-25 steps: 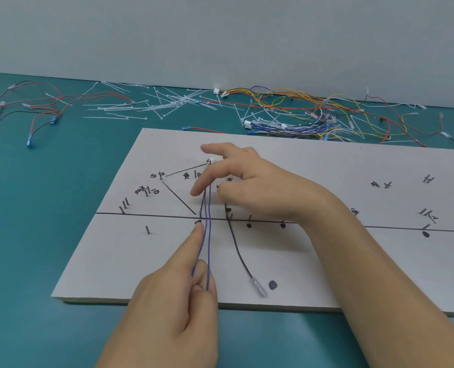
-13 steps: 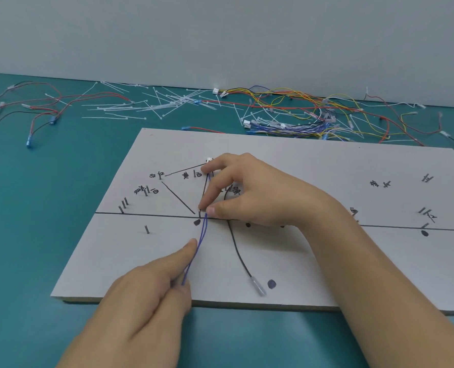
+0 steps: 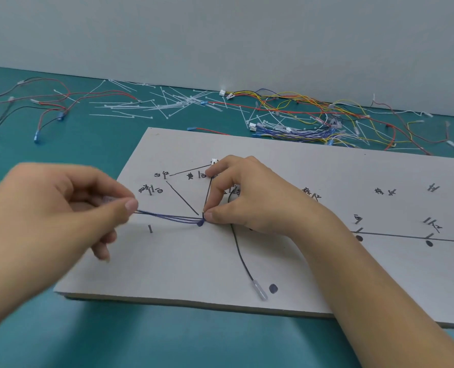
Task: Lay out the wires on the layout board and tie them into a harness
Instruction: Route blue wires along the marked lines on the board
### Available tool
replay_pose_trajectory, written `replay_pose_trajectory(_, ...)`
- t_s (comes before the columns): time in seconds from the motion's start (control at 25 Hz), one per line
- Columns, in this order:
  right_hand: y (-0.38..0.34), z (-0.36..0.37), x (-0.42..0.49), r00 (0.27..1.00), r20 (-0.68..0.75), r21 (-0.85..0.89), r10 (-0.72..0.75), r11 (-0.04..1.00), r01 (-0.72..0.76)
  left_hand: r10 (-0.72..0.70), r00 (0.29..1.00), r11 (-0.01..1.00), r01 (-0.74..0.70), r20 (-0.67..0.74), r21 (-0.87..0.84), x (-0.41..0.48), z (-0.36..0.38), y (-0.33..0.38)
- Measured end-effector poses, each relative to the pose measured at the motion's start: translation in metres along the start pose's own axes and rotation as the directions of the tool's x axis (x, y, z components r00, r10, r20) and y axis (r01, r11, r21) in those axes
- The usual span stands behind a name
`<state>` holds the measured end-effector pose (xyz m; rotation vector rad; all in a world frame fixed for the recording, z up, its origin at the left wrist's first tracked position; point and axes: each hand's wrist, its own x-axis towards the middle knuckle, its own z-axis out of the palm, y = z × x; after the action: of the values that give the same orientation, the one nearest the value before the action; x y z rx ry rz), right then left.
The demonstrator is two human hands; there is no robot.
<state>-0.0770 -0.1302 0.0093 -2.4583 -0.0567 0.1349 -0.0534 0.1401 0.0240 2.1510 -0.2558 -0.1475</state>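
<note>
A grey layout board point(image 3: 326, 176) with drawn lines, marks and small pins lies on the teal table. Thin blue wires point(image 3: 167, 217) run leftward from a pin near the board's middle. My left hand point(image 3: 61, 208) pinches their free ends over the board's left edge and holds them taut. My right hand point(image 3: 247, 197) pinches the same wires at the pin with thumb and forefinger. A white connector point(image 3: 214, 161) shows just above that hand. A black wire point(image 3: 240, 257) with a clear terminal point(image 3: 259, 290) lies toward the board's front edge.
Loose white cable ties point(image 3: 165, 104) lie scattered behind the board. A tangle of yellow, red and blue wires point(image 3: 313, 120) sits at the back right. Red and black wires with blue terminals point(image 3: 43, 112) lie at the back left. A wall stands close behind.
My left hand has swung the blue wires from the board's front edge up and to the left, so they now run sideways along the drawn line. My right hand stays at the pin.
</note>
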Motion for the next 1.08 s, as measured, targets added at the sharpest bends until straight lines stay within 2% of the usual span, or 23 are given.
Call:
replay_pose_trajectory(0.16,0.000,0.000,0.000,1.000,-0.004,-0.002,0.003,1.000,-0.003,0.128,0.989,0.982,-0.137,0.072,0.128,0.045,-0.019,0.000)
replay_pose_trajectory(0.24,0.001,-0.001,0.000,1.000,0.002,-0.002,0.004,1.000,-0.004,0.149,0.982,0.953,-0.174,0.117,0.248,0.063,-0.015,0.002)
replay_pose_trajectory(0.36,0.001,-0.001,0.000,1.000,0.008,-0.005,0.004,1.000,-0.004,0.170,0.972,0.931,-0.212,0.161,0.297,0.083,-0.006,-0.003)
replay_pose_trajectory(0.76,-0.002,-0.001,-0.002,1.000,0.013,-0.041,0.001,0.999,0.000,0.284,0.947,0.922,-0.312,0.150,0.229,0.092,0.008,-0.036)
replay_pose_trajectory(1.08,-0.005,-0.001,-0.004,1.000,0.005,-0.067,-0.005,0.998,0.005,0.258,0.929,0.923,-0.318,0.264,0.217,0.097,0.005,-0.036)
